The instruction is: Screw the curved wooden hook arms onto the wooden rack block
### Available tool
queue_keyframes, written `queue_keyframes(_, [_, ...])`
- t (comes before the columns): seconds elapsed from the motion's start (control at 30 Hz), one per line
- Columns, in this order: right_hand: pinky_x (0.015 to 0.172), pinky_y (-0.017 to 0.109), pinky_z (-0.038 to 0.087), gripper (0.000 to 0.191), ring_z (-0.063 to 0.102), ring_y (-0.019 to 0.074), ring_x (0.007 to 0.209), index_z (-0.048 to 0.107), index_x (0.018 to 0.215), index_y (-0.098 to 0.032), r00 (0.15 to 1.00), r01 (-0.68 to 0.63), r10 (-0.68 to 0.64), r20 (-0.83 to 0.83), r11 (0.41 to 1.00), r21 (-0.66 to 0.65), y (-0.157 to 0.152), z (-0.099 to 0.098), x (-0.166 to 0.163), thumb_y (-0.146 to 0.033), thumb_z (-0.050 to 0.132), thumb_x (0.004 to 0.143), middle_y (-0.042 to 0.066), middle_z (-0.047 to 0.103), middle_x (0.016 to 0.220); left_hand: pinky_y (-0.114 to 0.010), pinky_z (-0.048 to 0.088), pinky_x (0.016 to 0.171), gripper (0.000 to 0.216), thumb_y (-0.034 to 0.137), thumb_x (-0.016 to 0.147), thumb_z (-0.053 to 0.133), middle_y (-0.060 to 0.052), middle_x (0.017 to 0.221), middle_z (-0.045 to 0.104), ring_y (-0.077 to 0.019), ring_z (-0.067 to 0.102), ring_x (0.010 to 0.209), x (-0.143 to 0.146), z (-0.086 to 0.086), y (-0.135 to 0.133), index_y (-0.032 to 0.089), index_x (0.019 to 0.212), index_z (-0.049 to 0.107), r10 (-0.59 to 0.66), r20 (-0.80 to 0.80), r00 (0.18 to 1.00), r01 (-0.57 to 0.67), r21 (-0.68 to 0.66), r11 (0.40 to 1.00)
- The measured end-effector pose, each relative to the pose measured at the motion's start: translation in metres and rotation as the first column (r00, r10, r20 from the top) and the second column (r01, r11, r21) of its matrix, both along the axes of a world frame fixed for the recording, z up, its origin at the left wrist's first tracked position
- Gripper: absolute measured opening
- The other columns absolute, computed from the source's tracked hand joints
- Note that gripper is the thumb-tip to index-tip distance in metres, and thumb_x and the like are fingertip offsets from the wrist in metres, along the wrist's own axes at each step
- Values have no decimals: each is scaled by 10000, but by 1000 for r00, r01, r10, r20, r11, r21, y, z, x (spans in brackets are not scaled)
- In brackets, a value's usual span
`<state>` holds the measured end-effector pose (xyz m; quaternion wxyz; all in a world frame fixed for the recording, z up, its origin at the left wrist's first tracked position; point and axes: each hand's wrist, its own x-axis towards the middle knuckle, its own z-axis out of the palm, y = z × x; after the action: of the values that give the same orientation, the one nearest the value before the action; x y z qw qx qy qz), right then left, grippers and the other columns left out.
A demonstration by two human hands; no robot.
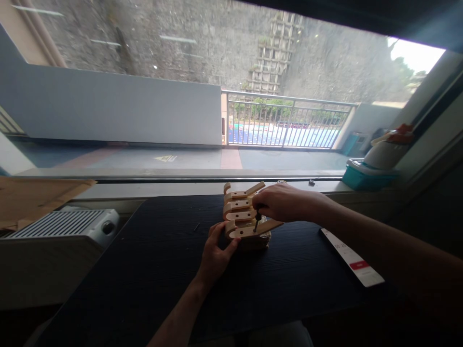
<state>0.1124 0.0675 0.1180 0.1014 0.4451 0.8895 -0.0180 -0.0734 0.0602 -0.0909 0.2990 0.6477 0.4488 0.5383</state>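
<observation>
This looks like a desk corner in a room, home, office or school I cannot tell. A dark desk (144, 284) stands under a wide window (224, 96); a heater (70, 224) sits below the window's left part. Beyond the window lie a walkway (195, 158), a railing (292, 125) and a grey slope (202, 48).
</observation>
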Motion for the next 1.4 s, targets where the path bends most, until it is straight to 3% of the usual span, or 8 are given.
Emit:
queue_keyframes(0.27, [565,259,323,257,548,140,659,649,866,-156,997,71,-71,-22,997,39,8,-12,5,-307,444,901,63,662,825,-419,432,1007,390,334,741,682,-87,1150,575,-239,550,1100,1,2,0,186,1088,582,-8,-1,1000,8,-19,1000])
queue_keyframes(0.5, [578,259,337,226,556,141,690,667,978,-195,995,90,-92,-28,995,-52,6,0,5,-319,514,868,33,674,862,-413,436,1003,394,342,748,677,-82,1151,584,-235,555,1101,0,3,-1,194,1100,579,-21,1,1000,22,-21,1000])
queue_keyframes(0.67, [596,263,331,209,540,140,699,676,876,-170,999,45,-45,-3,998,-32,6,-3,0,-218,472,876,48,668,841,-410,430,1009,391,337,753,674,-83,1147,585,-233,553,1101,0,2,-1,189,1102,579,-9,-15,1000,9,-10,1000])
queue_keyframes(0.9, [564,262,311,249,517,125,632,651,824,-158,997,76,-75,-26,997,35,10,-17,1,-275,444,901,50,654,793,-395,440,997,402,333,744,683,-79,1138,579,-227,555,1090,0,1,0,192,1106,581,-3,-20,1000,3,-11,1000])
queue_keyframes(1.07, [583,280,329,294,571,163,703,661,916,-152,990,139,-139,-7,987,79,12,-18,-6,-285,399,925,78,676,856,-382,444,988,399,322,738,683,-70,1124,580,-219,559,1078,1,0,1,199,1104,584,-2,5,1000,2,8,1000])
queue_keyframes(1.2, [575,259,351,285,581,155,689,628,1076,-199,979,190,-191,-66,982,-24,12,-11,-5,-353,498,875,43,690,866,-384,445,982,402,329,738,680,-73,1114,581,-220,561,1069,1,-2,2,193,1105,586,-6,26,1000,6,5,1000])
queue_keyframes(1.3, [592,250,358,229,584,148,699,658,960,-194,985,157,-159,-63,987,-44,7,-8,-7,-316,486,871,43,694,873,-392,440,986,396,322,733,682,-73,1106,588,-219,560,1061,1,-3,2,191,1095,589,-11,40,999,11,13,1000])
queue_keyframes(1.4, [635,254,355,263,594,166,787,659,938,-185,984,164,-162,-75,986,28,2,-13,-11,-308,429,901,69,693,953,-398,435,991,393,320,727,683,-75,1103,589,-220,559,1059,1,-3,3,188,1085,592,-17,56,998,16,19,1000])
